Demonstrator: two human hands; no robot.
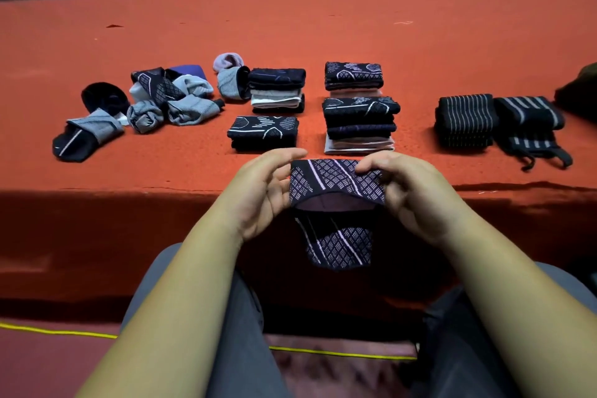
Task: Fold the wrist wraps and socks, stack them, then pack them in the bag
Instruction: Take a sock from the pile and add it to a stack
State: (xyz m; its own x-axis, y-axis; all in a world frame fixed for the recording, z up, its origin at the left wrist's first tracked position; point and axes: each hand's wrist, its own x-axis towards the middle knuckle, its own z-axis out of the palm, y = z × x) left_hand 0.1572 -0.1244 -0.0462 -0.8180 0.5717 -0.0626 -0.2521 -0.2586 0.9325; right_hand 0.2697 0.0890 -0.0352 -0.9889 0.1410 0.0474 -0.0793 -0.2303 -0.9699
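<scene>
Folding a diamond-patterned sock (336, 182) over the near edge of the table (161, 171), we pinch its top right corner in our right hand (412, 195) while our left hand (266, 192) rests nearly straight-fingered against its left side. Next, we judge, it needs doubling and setting on the near folded stack (263, 132) just beyond, bare cloth between.

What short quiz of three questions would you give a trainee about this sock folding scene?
1. True or false: the dark diamond-patterned knit sock, pinched by the right hand, already lies on a stack.
2. How many folded sock stacks stand on the red cloth-covered table? A two; B four; C seven.
3. Fill in: the two black white-striped elastic wrist wraps lie to the ___ of those stacks.
Key: 1 false; 2 B; 3 right.
</scene>
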